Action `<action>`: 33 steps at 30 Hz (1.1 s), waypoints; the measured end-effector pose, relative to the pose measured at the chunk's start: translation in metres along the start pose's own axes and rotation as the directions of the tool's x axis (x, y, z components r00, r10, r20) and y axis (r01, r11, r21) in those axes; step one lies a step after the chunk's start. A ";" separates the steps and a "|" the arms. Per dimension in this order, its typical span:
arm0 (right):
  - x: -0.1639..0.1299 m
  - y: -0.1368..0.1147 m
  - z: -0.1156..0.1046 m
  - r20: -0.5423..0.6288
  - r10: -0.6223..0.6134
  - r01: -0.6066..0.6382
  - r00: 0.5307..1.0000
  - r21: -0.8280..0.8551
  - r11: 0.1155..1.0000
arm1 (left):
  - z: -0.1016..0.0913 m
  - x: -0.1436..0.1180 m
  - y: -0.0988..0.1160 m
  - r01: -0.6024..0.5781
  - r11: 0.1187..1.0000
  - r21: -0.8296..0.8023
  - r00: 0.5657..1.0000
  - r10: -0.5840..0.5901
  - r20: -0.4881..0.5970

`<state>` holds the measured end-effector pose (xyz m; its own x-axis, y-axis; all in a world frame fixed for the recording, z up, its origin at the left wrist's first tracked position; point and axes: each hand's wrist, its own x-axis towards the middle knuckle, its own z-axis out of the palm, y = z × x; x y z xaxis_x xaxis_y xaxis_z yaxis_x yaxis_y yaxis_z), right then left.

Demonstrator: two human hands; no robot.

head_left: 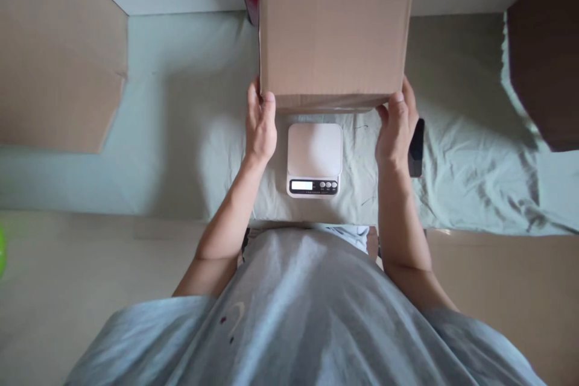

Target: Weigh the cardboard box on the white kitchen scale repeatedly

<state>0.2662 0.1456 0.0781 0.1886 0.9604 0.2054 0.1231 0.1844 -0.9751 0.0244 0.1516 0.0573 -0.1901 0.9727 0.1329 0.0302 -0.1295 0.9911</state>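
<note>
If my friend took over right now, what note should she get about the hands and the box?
Left hand: grips the left side of the cardboard box.
Right hand: grips the box's right side.
Box: held up in the air, above and just beyond the small white scale, not resting on it.
Scale: sits on the pale cloth, its plate bare.
A dark phone lies by the right hand.
Done: box picked up. Left: it has not been set on the scale.
</note>
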 end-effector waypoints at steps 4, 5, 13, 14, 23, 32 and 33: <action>0.006 0.022 0.003 0.002 -0.006 0.006 1.000 -0.036 0.999 | 0.000 0.010 -0.028 0.033 0.999 0.012 0.999 -0.033 -0.020; 0.006 0.028 0.003 0.005 0.007 -0.007 1.000 -0.037 0.999 | 0.000 0.010 -0.033 0.043 0.999 0.023 0.999 -0.042 -0.026; -0.005 0.068 -0.005 -0.081 0.196 -0.194 0.977 0.039 0.980 | -0.008 -0.004 -0.048 0.148 0.977 0.155 0.988 -0.139 -0.066; -0.007 0.070 -0.007 -0.097 0.214 -0.210 0.972 0.046 0.977 | -0.011 -0.007 -0.050 0.157 0.973 0.169 0.986 -0.146 -0.076; -0.029 0.096 -0.016 -0.136 0.266 -0.266 0.954 0.022 0.964 | -0.025 -0.025 -0.077 0.213 0.951 0.226 0.969 -0.177 -0.171; -0.027 0.096 -0.016 -0.123 0.214 -0.218 0.969 -0.017 0.976 | -0.030 -0.018 -0.079 0.210 0.947 0.245 0.975 -0.184 -0.126; -0.024 0.091 -0.016 -0.120 0.209 -0.212 0.971 -0.021 0.977 | -0.030 -0.016 -0.077 0.200 0.954 0.226 0.977 -0.178 -0.114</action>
<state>0.2885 0.1362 -0.0147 0.3256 0.9455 0.0060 0.1007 -0.0284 -0.9945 -0.0043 0.1403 -0.0212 -0.3027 0.9520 -0.0458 0.2122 0.1141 0.9705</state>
